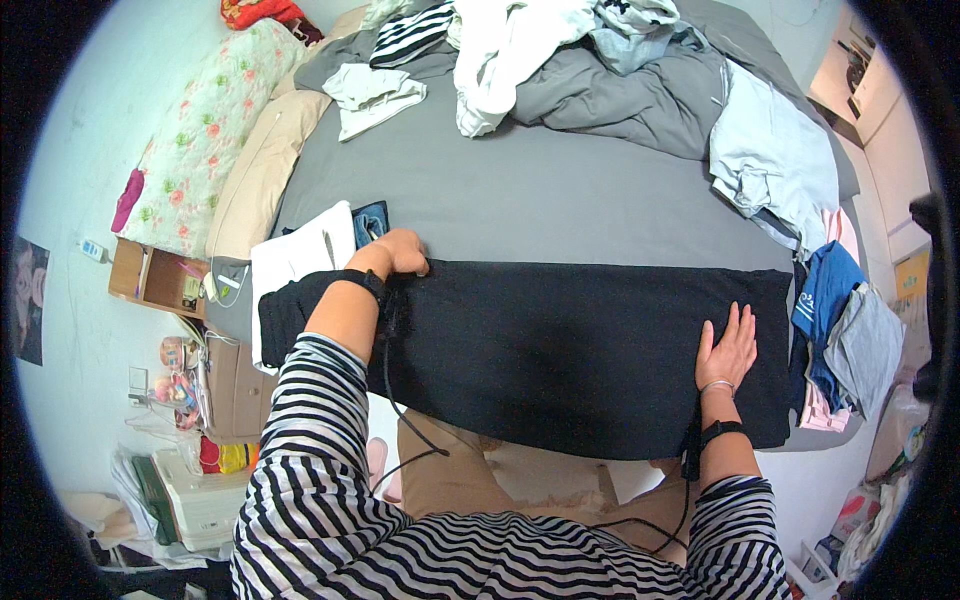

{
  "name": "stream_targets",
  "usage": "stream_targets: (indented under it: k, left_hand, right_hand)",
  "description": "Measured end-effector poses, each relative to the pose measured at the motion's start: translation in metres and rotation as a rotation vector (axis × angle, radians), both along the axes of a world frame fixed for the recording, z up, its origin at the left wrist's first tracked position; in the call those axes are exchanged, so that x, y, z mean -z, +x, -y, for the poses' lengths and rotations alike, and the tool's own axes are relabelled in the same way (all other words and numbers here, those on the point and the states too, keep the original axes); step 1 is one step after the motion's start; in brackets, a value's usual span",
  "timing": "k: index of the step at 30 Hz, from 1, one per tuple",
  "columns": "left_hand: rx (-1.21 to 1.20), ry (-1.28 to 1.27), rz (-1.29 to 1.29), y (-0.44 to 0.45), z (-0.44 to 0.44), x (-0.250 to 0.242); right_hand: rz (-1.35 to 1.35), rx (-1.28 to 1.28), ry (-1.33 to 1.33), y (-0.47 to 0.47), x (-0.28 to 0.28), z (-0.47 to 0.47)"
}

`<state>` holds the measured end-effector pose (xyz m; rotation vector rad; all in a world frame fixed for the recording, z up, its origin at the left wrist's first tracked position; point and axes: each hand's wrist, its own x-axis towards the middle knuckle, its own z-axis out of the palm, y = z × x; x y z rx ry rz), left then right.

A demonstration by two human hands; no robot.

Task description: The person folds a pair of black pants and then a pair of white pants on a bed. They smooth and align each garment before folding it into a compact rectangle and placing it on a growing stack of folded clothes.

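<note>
A long black garment (570, 352) with a gathered waistband at its left end lies across the near side of the bed, its lower edge hanging over the front. My left hand (399, 252) has its fingers curled on the garment's far edge, near the waistband end. My right hand (729, 352) rests palm down with fingers extended on the cloth near the right end. Under the waistband end is a white folded garment (300, 247), with a piece of blue denim (369, 223) beside it, close to my left hand.
The grey bed sheet (570, 195) stretches beyond the garment. White clothes (495, 60) and a striped piece (411, 34) lie on it at the back. To the right are a light-blue garment (772, 150) and a blue one (829, 292). Cables hang from both wrists.
</note>
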<state>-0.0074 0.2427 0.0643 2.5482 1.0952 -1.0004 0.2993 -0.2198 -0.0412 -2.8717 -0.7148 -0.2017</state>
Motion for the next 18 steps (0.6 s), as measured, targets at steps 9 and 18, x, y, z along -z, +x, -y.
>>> stream_targets:
  k: [9,18]
  left_hand:
    - [0.046,0.434,0.319,-0.016,-0.025,-0.006]
    - [-0.064,0.556,0.261,-0.007,0.010,0.050]
  right_hand:
    - [0.030,-0.013,0.035,0.000,0.004,0.002]
    - [0.023,-0.006,0.013,0.002,0.004,0.000]
